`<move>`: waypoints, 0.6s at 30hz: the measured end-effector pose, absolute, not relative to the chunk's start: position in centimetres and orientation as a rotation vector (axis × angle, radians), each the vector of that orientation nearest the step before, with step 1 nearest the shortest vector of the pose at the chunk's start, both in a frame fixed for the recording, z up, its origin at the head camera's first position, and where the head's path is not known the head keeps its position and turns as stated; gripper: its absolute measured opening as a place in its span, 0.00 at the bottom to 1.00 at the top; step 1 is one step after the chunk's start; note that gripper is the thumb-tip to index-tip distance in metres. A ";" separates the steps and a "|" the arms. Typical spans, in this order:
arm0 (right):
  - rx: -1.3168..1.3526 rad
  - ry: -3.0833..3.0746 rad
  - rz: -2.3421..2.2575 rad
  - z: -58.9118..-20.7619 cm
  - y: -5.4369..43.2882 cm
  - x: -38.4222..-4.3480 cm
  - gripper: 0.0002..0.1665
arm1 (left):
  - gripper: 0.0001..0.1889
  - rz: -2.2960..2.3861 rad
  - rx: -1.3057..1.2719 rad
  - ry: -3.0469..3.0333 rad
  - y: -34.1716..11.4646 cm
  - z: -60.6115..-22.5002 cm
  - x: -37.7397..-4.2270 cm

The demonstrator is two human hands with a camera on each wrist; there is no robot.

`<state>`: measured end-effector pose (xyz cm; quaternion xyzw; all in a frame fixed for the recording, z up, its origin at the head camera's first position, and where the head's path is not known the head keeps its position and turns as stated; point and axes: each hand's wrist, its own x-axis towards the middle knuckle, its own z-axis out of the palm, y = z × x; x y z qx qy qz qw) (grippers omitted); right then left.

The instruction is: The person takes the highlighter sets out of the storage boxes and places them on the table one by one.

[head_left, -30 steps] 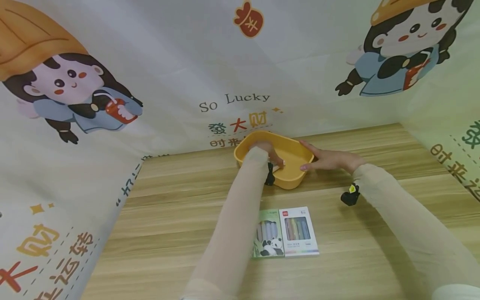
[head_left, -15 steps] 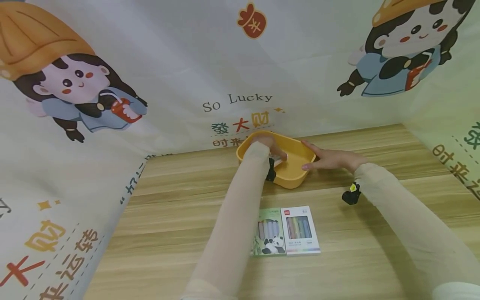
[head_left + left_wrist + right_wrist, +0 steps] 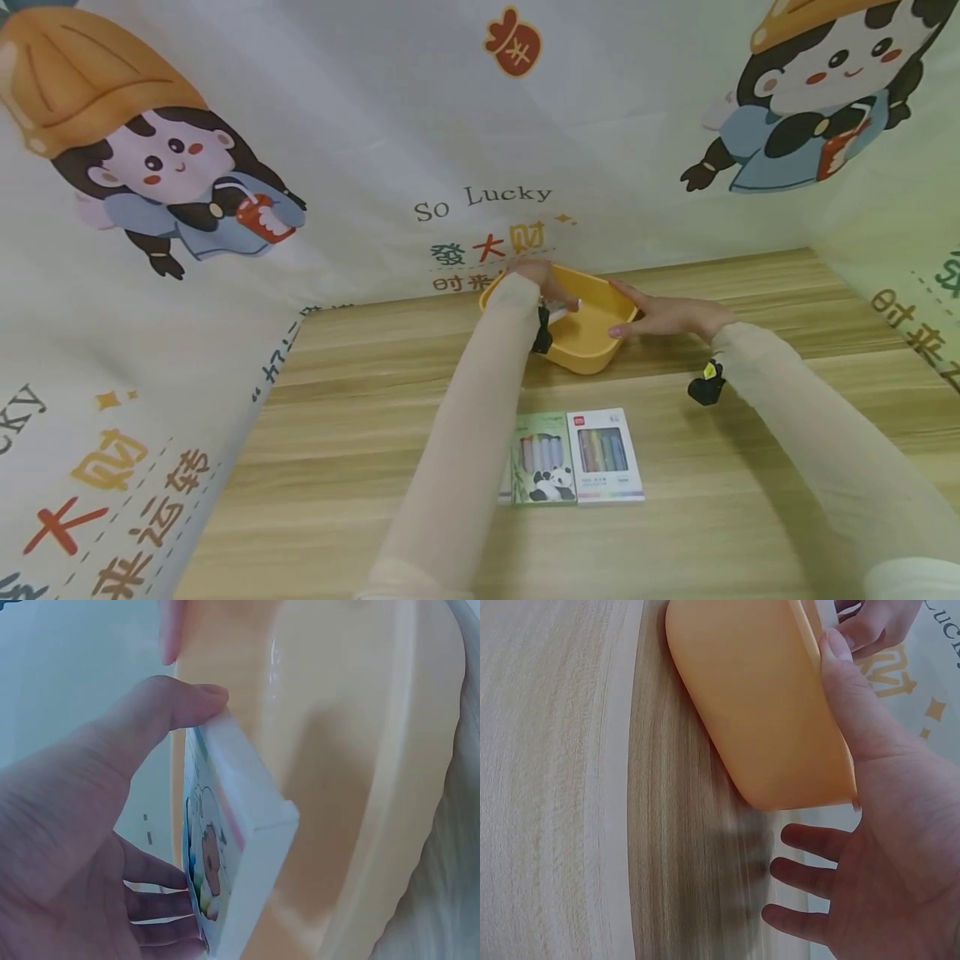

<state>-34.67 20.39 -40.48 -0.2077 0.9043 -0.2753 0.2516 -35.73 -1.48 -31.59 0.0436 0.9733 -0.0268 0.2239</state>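
Observation:
My left hand (image 3: 553, 282) reaches over the back left of a yellow plastic bin (image 3: 592, 337) and holds a slim white box (image 3: 259, 855) with a cartoon picture on its face. In the left wrist view the thumb lies on the box's upper edge and the fingers are at its printed face. The box stands tilted inside the bin. At the bin's right end my right hand (image 3: 675, 317) grips the rim with its thumb and index finger spread around the corner. Its other fingers hang off the bin in the right wrist view.
On the wooden table (image 3: 337, 433), nearer the front, a green panda crayon box (image 3: 553, 483) lies beside a white crayon box (image 3: 609, 487). A further box's edge (image 3: 505, 493) shows beside the left sleeve. A printed cloth wall (image 3: 360, 150) stands right behind the bin.
My left hand has risen slightly toward the bin's back rim with the box in its hold. My right hand keeps its place on the bin. The head view has shifted a little.

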 end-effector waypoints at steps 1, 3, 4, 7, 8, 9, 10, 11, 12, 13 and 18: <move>-0.567 2.462 -0.748 -40.4 20.4 -34.7 0.62 | 0.44 -0.084 0.123 2.676 -1.5 -31.4 -35.8; -0.575 2.467 -0.741 -40.4 20.4 -34.8 0.63 | 0.46 -0.101 0.122 2.656 -1.5 -31.2 -36.1; -0.580 2.467 -0.740 -40.4 20.4 -34.8 0.63 | 0.47 -0.103 0.117 2.647 -1.5 -31.2 -36.2; -0.586 2.464 -0.740 -40.4 20.4 -34.8 0.63 | 0.48 -0.086 0.099 2.629 -1.6 -31.3 -36.3; -0.584 2.463 -0.739 -40.4 20.4 -34.7 0.63 | 0.48 -0.079 0.098 2.629 -1.7 -31.3 -36.3; -0.585 2.463 -0.740 -40.4 20.4 -34.7 0.63 | 0.48 -0.087 0.112 2.630 -1.8 -31.2 -36.2; -0.582 2.463 -0.741 -40.4 20.3 -34.7 0.63 | 0.47 -0.072 0.111 2.626 -1.9 -31.2 -36.1; -0.578 2.464 -0.743 -40.4 20.3 -34.7 0.63 | 0.45 -0.058 0.113 2.624 -2.0 -31.1 -35.9; -0.569 2.462 -0.749 -40.3 20.3 -34.6 0.62 | 0.44 -0.051 0.124 2.629 -2.0 -31.1 -35.8; -0.573 2.464 -0.746 -40.3 20.3 -34.6 0.62 | 0.44 -0.019 0.117 2.634 -2.1 -31.1 -35.6; -0.564 2.468 -0.746 -40.1 20.4 -34.5 0.62 | 0.46 0.036 0.152 2.697 -2.7 -31.1 -34.9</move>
